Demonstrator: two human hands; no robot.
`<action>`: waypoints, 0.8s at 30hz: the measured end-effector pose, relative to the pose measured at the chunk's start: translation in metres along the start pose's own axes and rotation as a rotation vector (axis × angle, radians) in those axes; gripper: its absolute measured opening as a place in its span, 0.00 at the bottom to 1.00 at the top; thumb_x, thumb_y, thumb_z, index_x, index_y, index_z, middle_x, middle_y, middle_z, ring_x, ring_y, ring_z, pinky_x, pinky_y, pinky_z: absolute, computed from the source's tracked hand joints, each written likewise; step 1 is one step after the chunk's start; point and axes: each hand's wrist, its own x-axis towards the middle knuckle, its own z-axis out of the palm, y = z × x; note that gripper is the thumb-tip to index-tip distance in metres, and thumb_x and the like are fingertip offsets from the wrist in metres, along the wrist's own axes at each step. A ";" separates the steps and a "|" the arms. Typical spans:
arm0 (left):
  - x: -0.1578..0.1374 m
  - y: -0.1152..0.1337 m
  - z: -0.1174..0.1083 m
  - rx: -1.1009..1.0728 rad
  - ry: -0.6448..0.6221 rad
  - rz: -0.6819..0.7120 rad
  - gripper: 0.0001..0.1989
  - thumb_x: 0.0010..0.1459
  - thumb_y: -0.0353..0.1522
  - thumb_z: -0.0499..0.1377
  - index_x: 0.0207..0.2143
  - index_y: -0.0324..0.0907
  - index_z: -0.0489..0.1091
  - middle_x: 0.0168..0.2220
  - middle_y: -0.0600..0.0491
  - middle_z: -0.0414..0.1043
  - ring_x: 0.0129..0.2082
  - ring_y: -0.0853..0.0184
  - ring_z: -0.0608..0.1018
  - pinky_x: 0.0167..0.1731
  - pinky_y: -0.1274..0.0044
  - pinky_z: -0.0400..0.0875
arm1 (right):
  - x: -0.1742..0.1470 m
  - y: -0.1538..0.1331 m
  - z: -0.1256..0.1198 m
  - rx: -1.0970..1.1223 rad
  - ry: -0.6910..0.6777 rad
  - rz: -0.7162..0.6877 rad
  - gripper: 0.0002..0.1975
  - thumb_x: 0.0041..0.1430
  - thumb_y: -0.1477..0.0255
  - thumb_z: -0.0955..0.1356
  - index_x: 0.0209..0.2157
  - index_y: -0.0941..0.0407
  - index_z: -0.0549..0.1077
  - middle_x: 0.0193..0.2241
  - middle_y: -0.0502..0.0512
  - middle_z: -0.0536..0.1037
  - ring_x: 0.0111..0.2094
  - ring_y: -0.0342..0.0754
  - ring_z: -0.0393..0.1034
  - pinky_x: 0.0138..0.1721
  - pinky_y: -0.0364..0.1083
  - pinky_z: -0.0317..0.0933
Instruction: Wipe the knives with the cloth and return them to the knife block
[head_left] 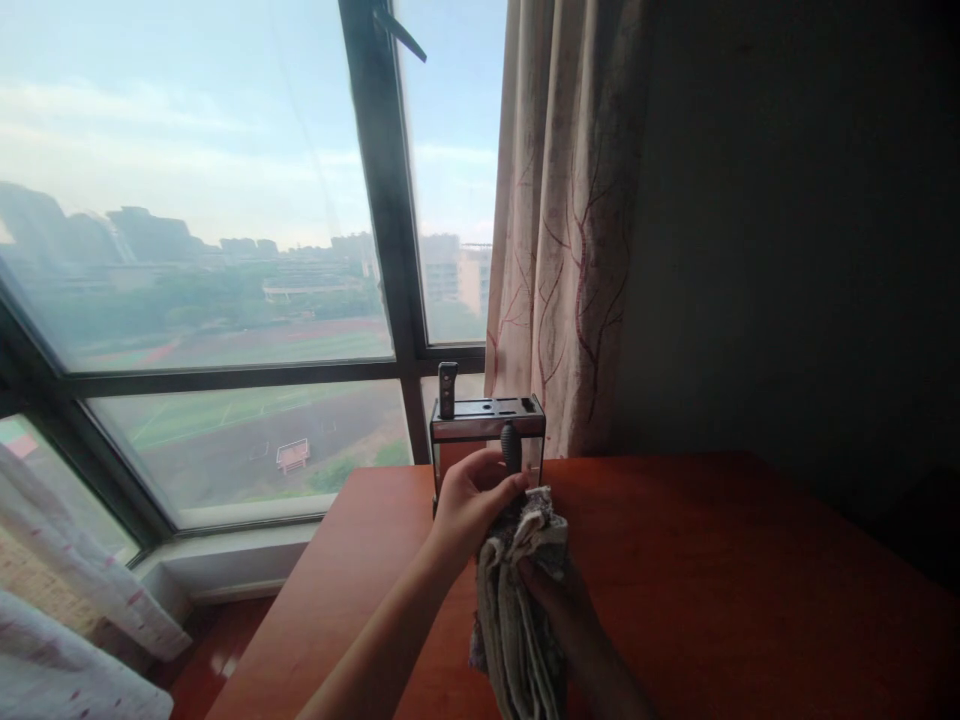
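Observation:
Between my two hands is a dark tool with a black ridged handle (511, 447), its other end hidden in cloth, so its kind does not show. My left hand (472, 495) is closed around the lower part of that handle, thumb and fingers pressed together. A folded grey-and-white cloth (517, 620) hangs below and wraps the tool's near end. My right hand (559, 595) grips the cloth from the right side, its thumb on the folds. Just behind stands a metal-topped knife rack (480, 408) with slots, and a black riveted knife handle (448, 390) sticks up from its left end.
A reddish-brown wooden table (697, 580) spreads under my hands. Beyond it are a large framed window (225, 372) and a patterned curtain (562, 230). A dark wall (787, 250) is on the right. Another light curtain (67, 650) hangs at lower left.

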 end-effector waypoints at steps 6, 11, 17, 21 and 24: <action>0.017 0.028 -0.010 -0.038 0.151 0.060 0.15 0.44 0.34 0.70 0.35 0.38 0.74 0.29 0.51 0.79 0.27 0.68 0.79 0.27 0.79 0.73 | -0.009 -0.004 0.016 -0.038 -0.065 0.005 0.27 0.40 0.53 0.75 0.38 0.57 0.76 0.34 0.59 0.82 0.37 0.59 0.76 0.43 0.55 0.68; 0.041 0.054 -0.020 0.005 0.168 0.186 0.14 0.46 0.34 0.69 0.35 0.37 0.74 0.28 0.51 0.79 0.29 0.68 0.79 0.31 0.79 0.74 | -0.007 0.005 0.016 -0.052 -0.001 0.000 0.28 0.37 0.51 0.76 0.36 0.57 0.77 0.33 0.59 0.81 0.37 0.59 0.76 0.41 0.55 0.68; 0.069 0.083 -0.018 0.181 0.238 0.356 0.15 0.47 0.36 0.67 0.36 0.37 0.74 0.30 0.49 0.80 0.31 0.63 0.81 0.32 0.74 0.76 | 0.000 0.011 0.005 -0.116 0.096 0.015 0.26 0.38 0.52 0.76 0.34 0.57 0.77 0.34 0.58 0.82 0.39 0.59 0.75 0.43 0.53 0.67; 0.089 0.109 -0.011 0.269 0.295 0.529 0.15 0.48 0.36 0.66 0.38 0.38 0.73 0.30 0.49 0.80 0.30 0.63 0.82 0.32 0.73 0.76 | 0.001 0.013 0.003 -0.115 0.139 -0.013 0.24 0.40 0.54 0.75 0.35 0.57 0.77 0.35 0.57 0.82 0.42 0.59 0.74 0.45 0.53 0.65; 0.106 0.129 -0.009 0.340 0.318 0.654 0.14 0.50 0.35 0.64 0.40 0.38 0.73 0.30 0.50 0.80 0.31 0.64 0.82 0.31 0.75 0.76 | 0.000 0.015 0.005 -0.055 0.066 0.019 0.24 0.43 0.55 0.75 0.37 0.56 0.76 0.36 0.56 0.81 0.43 0.59 0.74 0.45 0.53 0.65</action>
